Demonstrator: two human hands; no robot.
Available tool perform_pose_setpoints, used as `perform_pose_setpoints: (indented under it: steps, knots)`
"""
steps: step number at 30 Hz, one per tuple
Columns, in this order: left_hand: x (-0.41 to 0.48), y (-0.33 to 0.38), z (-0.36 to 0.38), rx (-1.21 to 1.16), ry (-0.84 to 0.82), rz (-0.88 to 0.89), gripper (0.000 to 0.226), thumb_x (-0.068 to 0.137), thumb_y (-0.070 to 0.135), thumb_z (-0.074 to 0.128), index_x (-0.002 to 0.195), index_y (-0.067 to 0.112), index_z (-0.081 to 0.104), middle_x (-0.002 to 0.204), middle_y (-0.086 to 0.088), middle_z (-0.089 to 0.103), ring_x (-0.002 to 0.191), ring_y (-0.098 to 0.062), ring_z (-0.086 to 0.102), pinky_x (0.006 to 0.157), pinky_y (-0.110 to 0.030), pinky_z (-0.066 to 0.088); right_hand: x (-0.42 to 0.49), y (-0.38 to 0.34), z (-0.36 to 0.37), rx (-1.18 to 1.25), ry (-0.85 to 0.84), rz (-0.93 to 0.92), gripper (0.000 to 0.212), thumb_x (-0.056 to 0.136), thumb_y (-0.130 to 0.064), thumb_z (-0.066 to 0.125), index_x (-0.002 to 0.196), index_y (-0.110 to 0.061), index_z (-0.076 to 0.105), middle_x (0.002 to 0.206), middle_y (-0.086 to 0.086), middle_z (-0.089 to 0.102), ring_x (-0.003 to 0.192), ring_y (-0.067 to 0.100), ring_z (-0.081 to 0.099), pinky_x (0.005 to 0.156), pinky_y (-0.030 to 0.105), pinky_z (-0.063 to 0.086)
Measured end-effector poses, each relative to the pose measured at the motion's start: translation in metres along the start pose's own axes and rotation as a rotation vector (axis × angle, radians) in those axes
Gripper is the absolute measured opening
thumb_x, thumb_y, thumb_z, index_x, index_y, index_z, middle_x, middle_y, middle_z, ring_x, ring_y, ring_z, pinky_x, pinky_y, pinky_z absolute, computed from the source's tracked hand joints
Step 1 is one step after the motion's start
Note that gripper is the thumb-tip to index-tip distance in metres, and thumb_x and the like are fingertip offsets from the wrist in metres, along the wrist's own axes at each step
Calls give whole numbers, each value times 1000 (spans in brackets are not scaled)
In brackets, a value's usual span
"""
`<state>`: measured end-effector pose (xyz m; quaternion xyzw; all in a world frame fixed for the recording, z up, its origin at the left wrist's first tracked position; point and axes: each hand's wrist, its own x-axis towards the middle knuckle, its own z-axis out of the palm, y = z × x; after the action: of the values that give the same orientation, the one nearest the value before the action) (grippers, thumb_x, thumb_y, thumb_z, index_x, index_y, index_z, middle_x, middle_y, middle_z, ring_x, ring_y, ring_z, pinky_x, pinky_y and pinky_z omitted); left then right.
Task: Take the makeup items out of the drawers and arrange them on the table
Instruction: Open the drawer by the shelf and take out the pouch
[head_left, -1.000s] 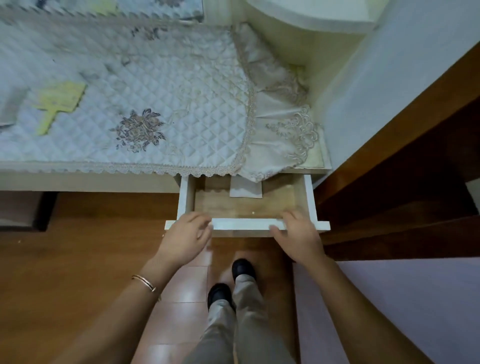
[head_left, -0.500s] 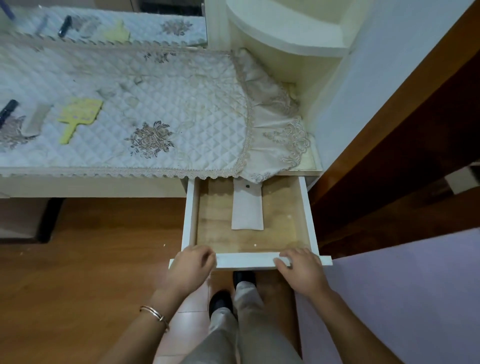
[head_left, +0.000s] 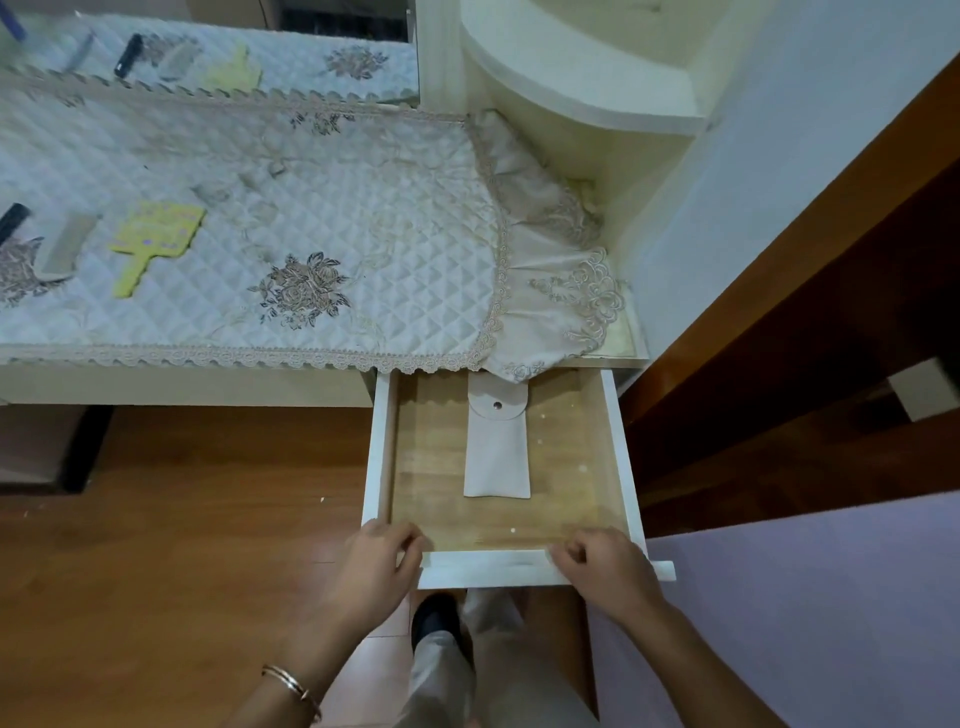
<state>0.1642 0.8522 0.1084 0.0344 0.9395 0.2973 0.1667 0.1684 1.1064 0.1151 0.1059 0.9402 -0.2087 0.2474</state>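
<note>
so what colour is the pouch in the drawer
The pouch in the drawer is plain off-white, seen best in the head view.

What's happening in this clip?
A person grips the front edge of an open white drawer with the left hand and the right hand. One white snap-flap pouch lies inside, not yet taken out. On the quilted table cover, toward the left, lie a yellow paddle-shaped item, a beige comb and a black item.
</note>
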Motion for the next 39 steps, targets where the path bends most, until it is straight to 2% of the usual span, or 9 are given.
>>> perform_pose_setpoints:
  steps: [2,4,8,15,20,24,28,32,39]
  knots:
    - [7,-7,1,-8,60,-7,33,88,32,38,96,20,67,92,9,63,106,-18,53,80,-21,38,16,-14,-1,122,-45,39,34,87,-29,52,55,-26,42,58,-7,45,59,10,44,57,25,36]
    - [17,-14,5,48,149,-31,43,83,37,31,111,23,60,113,5,61,121,-23,45,96,-39,38,41,-30,4,303,-36,94,8,86,-24,58,80,-20,62,82,-2,64,78,14,57,70,27,45]
    - [51,-12,5,-62,200,-249,51,87,21,51,136,18,36,144,-10,30,131,-29,33,106,-45,31,95,-59,18,472,19,253,51,78,-28,65,123,-11,49,121,10,56,109,27,53,87,33,45]
    - [74,-11,12,-272,276,-329,59,88,7,49,141,24,29,144,-1,34,128,-17,39,103,-25,29,134,-77,33,569,6,450,57,78,-19,68,122,6,42,121,21,56,111,36,54,82,31,44]
    - [75,-13,10,-294,263,-328,62,88,8,49,141,28,26,144,0,32,126,-17,40,104,-29,33,126,-82,21,638,-42,401,50,78,-15,69,121,0,49,124,17,58,113,33,54,82,31,44]
    - [74,-14,7,-317,239,-329,64,85,4,49,141,24,28,143,-5,34,126,-21,40,106,-33,31,89,-72,3,559,-94,279,36,80,-14,65,111,-10,47,116,11,57,103,27,55,61,26,45]
    - [75,-11,2,-337,194,-329,67,84,5,49,142,26,24,143,-5,30,127,-23,39,108,-36,31,58,-62,-21,408,-155,129,30,78,-21,66,102,-18,49,110,1,56,102,20,53,81,37,54]
    - [78,-7,-4,-354,191,-305,65,85,6,48,142,25,24,144,-5,30,127,-24,39,108,-40,35,52,-72,-62,427,-235,-54,20,73,-30,69,85,-30,52,94,-8,60,92,14,58,82,42,54]
    - [100,-8,-8,-336,235,-282,61,86,3,44,142,22,26,142,-5,31,126,-21,38,106,-32,31,133,-175,-98,899,-87,-156,27,87,-20,60,113,-15,51,100,-6,61,91,11,61,72,15,49]
